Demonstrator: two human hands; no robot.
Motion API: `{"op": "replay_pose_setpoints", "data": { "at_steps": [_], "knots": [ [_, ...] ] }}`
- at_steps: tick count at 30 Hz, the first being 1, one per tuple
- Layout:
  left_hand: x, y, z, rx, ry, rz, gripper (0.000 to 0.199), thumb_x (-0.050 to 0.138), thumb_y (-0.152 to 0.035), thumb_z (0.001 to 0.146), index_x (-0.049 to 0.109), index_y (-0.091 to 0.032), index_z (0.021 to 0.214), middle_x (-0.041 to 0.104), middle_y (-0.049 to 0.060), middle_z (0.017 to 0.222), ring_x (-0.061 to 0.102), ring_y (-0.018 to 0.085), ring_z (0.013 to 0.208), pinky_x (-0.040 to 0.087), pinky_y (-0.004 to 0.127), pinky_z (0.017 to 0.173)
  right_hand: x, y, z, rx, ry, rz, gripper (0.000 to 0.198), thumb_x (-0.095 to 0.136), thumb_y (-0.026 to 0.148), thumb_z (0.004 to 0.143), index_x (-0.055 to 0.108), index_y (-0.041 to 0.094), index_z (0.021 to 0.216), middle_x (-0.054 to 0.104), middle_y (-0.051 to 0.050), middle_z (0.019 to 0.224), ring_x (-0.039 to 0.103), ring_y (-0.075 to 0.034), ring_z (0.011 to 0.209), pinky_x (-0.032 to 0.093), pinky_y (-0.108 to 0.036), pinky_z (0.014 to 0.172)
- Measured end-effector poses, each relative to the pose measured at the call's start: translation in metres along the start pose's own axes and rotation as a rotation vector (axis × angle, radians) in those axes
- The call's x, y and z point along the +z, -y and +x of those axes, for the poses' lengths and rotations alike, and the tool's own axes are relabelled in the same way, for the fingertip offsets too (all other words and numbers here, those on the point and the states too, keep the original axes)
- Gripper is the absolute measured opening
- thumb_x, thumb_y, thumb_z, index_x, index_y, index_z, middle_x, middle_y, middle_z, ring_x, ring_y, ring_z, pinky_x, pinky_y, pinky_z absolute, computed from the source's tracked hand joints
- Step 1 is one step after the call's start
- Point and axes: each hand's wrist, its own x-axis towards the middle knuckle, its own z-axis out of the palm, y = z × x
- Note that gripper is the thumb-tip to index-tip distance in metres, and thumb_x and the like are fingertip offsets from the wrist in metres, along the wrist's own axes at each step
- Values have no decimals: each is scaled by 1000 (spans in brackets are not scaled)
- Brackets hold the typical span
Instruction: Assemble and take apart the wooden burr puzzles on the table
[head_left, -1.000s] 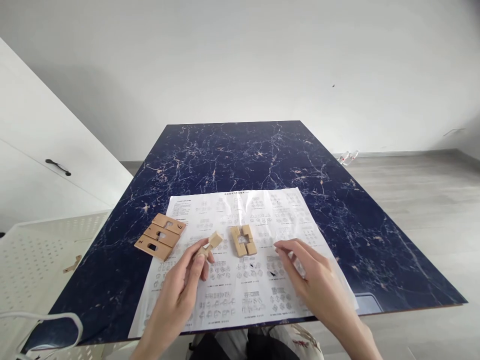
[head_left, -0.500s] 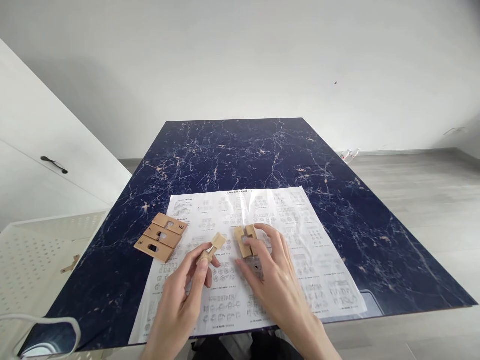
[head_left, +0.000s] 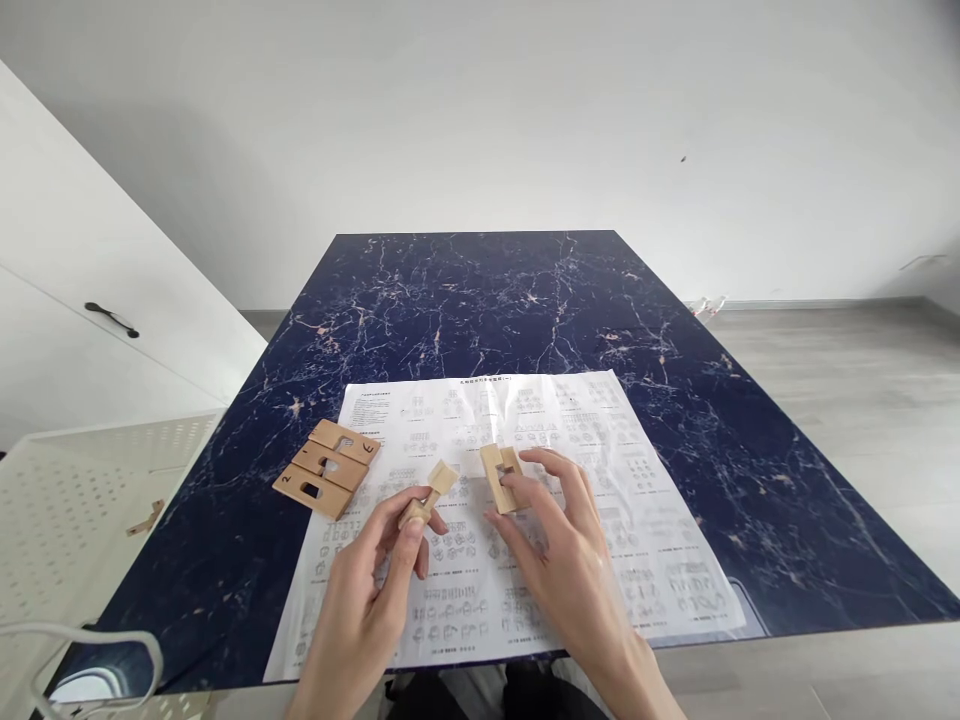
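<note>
- From where I stand, the left hand point(head_left: 375, 590), low and left of centre in the frame, pinches a notched wooden piece point(head_left: 443, 478) between thumb and fingers, raised and tilted above the sheet.
- The right hand point(head_left: 566, 560), low and right of centre, has its fingers loosely curled about the paired wooden blocks point(head_left: 492, 478); the index fingertip is at their central gap. I can't tell whether it grips them.
- Those blocks lie side by side near the middle of the lower frame, on the printed sheet point(head_left: 589, 395).
- To me, the step in hand is handling the pair with the right hand; a firm hold would call for thumb and fingers on opposite sides, keeping both blocks together.
- Left of the left hand, numbered wooden plates point(head_left: 330, 485) overlap the sheet's edge.
- Beneath everything spreads the dark-blue veined table point(head_left: 487, 300).
- At the lower left sit a perforated white basket point(head_left: 67, 520) and a white cable point(head_left: 154, 650).
</note>
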Motion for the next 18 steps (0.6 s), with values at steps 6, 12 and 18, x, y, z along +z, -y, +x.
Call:
{"op": "replay_pose_setpoints", "data": {
  "at_steps": [6,12,18],
  "knots": [
    [0,-2,-1,-20,4,9,45,56,-61,103,67,-22,123,73,6,96,58,17,70,48,29,63,-6,5,0,-78,-7,78,24,65,21,107,61,23,130,70,-10,113,65,-28,110,59,-45,89],
    [-2,0,-1,-76,16,35,53,58,-64,101,67,-21,132,66,1,74,61,19,69,44,27,60,-9,9,-2,-167,87,147,27,63,20,107,59,21,134,75,-8,107,70,-23,91,58,-39,77],
    [1,-2,-3,-82,17,23,60,58,-66,100,65,-21,139,68,1,72,65,20,71,46,26,58,-9,11,0,-282,105,156,29,58,16,109,57,20,138,77,-11,119,74,-24,101,60,-38,81]
  ]
}}
